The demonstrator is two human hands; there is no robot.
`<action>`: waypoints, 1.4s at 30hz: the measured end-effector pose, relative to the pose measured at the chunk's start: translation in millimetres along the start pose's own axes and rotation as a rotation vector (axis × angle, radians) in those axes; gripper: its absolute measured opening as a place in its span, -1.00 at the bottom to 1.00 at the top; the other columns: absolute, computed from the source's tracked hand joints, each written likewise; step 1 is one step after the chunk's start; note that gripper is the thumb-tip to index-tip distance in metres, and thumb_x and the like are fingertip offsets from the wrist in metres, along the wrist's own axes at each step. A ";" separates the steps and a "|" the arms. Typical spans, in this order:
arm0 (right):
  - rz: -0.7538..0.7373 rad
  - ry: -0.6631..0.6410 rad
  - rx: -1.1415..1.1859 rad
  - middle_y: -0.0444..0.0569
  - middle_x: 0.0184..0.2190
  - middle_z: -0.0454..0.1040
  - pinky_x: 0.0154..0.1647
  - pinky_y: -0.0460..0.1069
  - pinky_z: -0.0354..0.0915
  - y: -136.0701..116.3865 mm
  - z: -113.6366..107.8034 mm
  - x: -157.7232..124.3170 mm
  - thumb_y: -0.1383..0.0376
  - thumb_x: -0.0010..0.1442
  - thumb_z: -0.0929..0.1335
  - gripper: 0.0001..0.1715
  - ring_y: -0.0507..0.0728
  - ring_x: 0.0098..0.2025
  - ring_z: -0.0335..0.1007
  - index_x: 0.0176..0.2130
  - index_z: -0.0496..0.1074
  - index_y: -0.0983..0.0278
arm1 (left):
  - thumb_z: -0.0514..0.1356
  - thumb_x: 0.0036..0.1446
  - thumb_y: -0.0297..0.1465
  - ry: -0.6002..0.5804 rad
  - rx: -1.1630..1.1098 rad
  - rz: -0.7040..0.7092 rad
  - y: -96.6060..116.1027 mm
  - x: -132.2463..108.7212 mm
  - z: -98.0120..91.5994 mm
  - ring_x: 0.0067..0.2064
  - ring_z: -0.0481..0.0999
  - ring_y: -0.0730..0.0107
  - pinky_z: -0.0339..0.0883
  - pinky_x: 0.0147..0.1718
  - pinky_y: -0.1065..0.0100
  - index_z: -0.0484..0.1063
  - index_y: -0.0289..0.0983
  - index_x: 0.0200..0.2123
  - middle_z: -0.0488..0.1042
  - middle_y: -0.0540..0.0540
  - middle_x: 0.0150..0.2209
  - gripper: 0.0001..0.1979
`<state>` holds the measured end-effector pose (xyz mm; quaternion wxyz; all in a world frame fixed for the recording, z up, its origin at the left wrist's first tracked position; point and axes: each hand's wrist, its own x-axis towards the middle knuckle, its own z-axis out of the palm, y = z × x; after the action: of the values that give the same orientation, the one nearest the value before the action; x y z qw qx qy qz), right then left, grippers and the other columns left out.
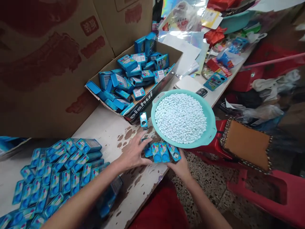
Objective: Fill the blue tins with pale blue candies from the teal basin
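A short row of small blue candy boxes (156, 152) stands near the table's front edge, between my two hands. My left hand (134, 152) grips the row's left end, thumb in front and fingers behind the leftmost box. The rightmost box, tilted and with a round opening on top, is held by my right hand (180, 166) at its outer side. Just behind the row is a light green basin (209, 127) full of small white candies (181, 118). A single blue box (143, 120) with a round hole stands behind my left hand.
Many blue boxes (66, 181) stand packed at the left. An open carton (152, 97) of jumbled blue boxes sits behind, beside a large cardboard box (47, 63). Papers (183, 51) and wrappers lie at the back. A red stool (267, 194) and a cushioned seat (246, 143) are at the right.
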<state>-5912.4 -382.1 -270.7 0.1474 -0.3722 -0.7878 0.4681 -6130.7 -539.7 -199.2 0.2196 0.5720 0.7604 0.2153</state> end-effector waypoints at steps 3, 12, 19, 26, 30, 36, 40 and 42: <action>-0.019 -0.064 0.091 0.22 0.03 0.43 0.06 0.32 0.32 5.3 14.7 12.3 0.12 -0.24 0.53 -0.01 0.41 0.05 0.38 0.14 0.23 0.31 | 0.28 -0.13 0.13 -0.052 0.028 -0.001 10.4 1.8 17.8 0.23 0.04 -0.32 0.17 0.08 -0.22 0.05 -0.10 0.28 -0.06 -0.33 0.30 -0.03; -0.248 -0.298 0.178 0.14 0.22 0.26 0.20 0.24 0.25 -28.2 93.4 7.5 0.27 -0.10 0.52 0.03 0.31 0.23 0.21 0.27 0.09 0.20 | 0.30 -0.05 -0.07 -0.075 0.150 -0.147 -18.6 -65.7 -8.8 0.10 0.21 -0.09 0.20 0.08 -0.08 0.10 -0.12 0.26 0.14 -0.27 0.21 -0.17; -0.412 -0.495 0.144 0.10 0.30 0.13 0.30 0.21 0.11 -68.7 177.8 -1.0 0.57 -0.10 0.41 0.10 0.24 0.33 0.02 0.32 -0.03 0.17 | 0.36 -0.18 0.02 -0.084 0.179 -0.405 -47.0 -141.0 -29.1 0.30 -0.01 -0.20 -0.04 0.20 -0.20 0.03 -0.16 0.27 0.01 -0.31 0.31 0.00; -0.453 -0.579 0.124 0.07 0.35 -0.01 0.35 0.23 0.02 -69.3 198.8 -18.3 0.62 -0.01 0.28 0.07 0.20 0.37 -0.10 0.35 -0.17 0.15 | 0.11 0.12 0.05 0.109 0.202 -0.468 -49.8 -154.0 -8.5 0.23 0.19 -0.05 -0.04 0.19 -0.18 0.09 -0.21 0.24 0.21 -0.31 0.22 -0.27; -0.458 -0.615 0.138 0.08 0.34 0.02 0.35 0.21 0.03 -81.0 224.8 -31.3 0.57 0.03 0.30 0.02 0.19 0.36 -0.08 0.35 -0.14 0.16 | 0.12 0.15 -0.01 0.175 0.214 -0.456 -64.9 -178.6 -6.7 0.22 0.20 -0.02 0.11 0.17 -0.06 0.06 -0.24 0.25 0.21 -0.32 0.20 -0.29; -0.459 -0.638 0.184 0.09 0.28 0.17 0.30 0.18 0.13 -86.1 221.4 -25.2 0.50 0.06 0.34 -0.11 0.19 0.30 0.09 0.30 0.03 0.20 | 0.12 0.18 -0.11 0.286 0.377 -0.331 -49.7 -186.8 -9.1 0.28 0.12 -0.06 0.15 0.18 -0.04 0.10 -0.24 0.23 0.07 -0.36 0.27 -0.38; -0.423 -0.570 0.214 0.10 0.18 0.32 0.25 0.19 0.20 -82.6 203.9 -7.3 0.48 0.14 0.27 -0.32 0.19 0.22 0.23 0.24 0.15 0.23 | 0.15 0.17 -0.17 0.261 0.509 -0.134 -4.9 -185.3 -2.6 0.29 0.09 -0.07 0.01 0.21 -0.13 0.22 -0.17 0.15 0.22 -0.27 0.22 -0.50; -0.411 -0.520 0.223 0.12 0.16 0.33 0.24 0.21 0.20 -86.2 206.0 5.1 0.45 0.17 0.27 -0.36 0.21 0.21 0.23 0.22 0.16 0.24 | 0.15 0.19 -0.24 0.274 0.491 -0.096 7.7 -181.5 -3.6 0.28 0.12 -0.02 0.01 0.22 -0.11 0.25 -0.15 0.12 0.28 -0.22 0.19 -0.57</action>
<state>-6074.2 -532.2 -305.0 0.0724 -0.0557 -0.8015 0.5909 -6081.5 -713.1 -175.9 -0.0204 0.5370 0.8386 0.0890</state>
